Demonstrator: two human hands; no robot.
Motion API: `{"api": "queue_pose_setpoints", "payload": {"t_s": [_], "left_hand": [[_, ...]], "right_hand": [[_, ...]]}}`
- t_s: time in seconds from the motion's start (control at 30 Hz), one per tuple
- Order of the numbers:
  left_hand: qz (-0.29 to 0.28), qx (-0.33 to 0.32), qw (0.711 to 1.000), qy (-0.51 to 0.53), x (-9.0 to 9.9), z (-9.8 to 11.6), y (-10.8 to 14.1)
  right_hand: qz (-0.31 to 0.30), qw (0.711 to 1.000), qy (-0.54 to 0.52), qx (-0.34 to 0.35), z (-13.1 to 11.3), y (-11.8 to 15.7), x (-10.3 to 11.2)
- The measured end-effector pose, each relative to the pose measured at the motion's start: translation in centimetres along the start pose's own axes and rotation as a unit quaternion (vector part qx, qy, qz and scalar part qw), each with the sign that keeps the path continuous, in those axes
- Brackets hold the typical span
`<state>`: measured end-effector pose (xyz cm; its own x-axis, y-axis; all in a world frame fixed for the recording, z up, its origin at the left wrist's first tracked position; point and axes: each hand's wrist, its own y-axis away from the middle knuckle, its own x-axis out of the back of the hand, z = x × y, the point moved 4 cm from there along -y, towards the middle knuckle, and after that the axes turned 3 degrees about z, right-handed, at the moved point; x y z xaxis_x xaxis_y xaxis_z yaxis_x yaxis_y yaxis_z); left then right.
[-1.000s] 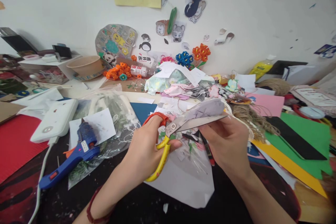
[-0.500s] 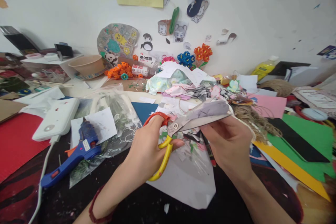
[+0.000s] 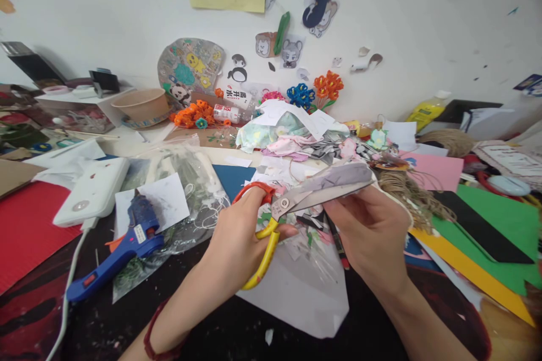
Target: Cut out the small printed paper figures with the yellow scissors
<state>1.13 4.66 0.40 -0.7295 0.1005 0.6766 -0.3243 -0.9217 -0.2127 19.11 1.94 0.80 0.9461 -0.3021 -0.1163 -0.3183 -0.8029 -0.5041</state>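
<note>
My left hand (image 3: 237, 231) grips a pair of scissors (image 3: 266, 256), its thumb in the red handle loop and its fingers around the yellow one. The blades point to the right and stand a little apart. Between them lies a greyish-lavender piece (image 3: 341, 179), which looks like cloth or paper. At its far end my right hand (image 3: 368, 225) pinches this piece, fingers close to the blade tips. Part of that grip is hidden behind the hand. Below both hands is a pale sheet (image 3: 300, 299) with small scraps on it.
A blue glue gun (image 3: 133, 237) rests on the left by a white corded device (image 3: 91, 189) and a plastic bag (image 3: 195, 203). Cloth scraps (image 3: 288, 141) are piled behind my hands. Twine (image 3: 402, 192), a black phone-like slab (image 3: 483, 225) and green sheets (image 3: 508, 203) lie right.
</note>
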Motion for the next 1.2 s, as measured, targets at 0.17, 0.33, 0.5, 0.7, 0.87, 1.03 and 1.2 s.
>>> {"api": "queue_pose_setpoints", "payload": {"t_s": [0.17,0.33,0.5,0.7,0.87,1.03,1.2], "left_hand": [[0.000,-0.004,1.000,-0.001,-0.02,0.04,0.04],[-0.009,0.009,1.000,0.009,-0.03,0.03,0.07],[-0.010,0.013,1.000,0.010,-0.07,0.15,0.01],[-0.004,-0.007,1.000,0.004,-0.06,0.21,0.18],[0.001,-0.014,1.000,-0.001,-0.08,0.19,0.14],[0.003,-0.021,1.000,-0.004,-0.19,0.12,-0.02],[0.001,-0.027,1.000,-0.006,-0.38,0.06,0.03]], "right_hand": [[-0.004,1.000,-0.009,-0.006,0.09,0.04,-0.08],[-0.010,0.999,-0.041,-0.016,0.24,0.02,-0.17],[-0.020,0.997,-0.069,-0.022,0.22,-0.09,-0.28],[-0.031,0.995,-0.094,-0.029,0.20,-0.09,-0.44],[-0.033,0.993,-0.105,-0.034,0.49,-0.14,-0.41],[-0.038,0.992,-0.118,-0.033,0.60,-0.23,-0.42],[-0.040,0.990,-0.131,-0.035,0.67,-0.35,-0.46]]}}
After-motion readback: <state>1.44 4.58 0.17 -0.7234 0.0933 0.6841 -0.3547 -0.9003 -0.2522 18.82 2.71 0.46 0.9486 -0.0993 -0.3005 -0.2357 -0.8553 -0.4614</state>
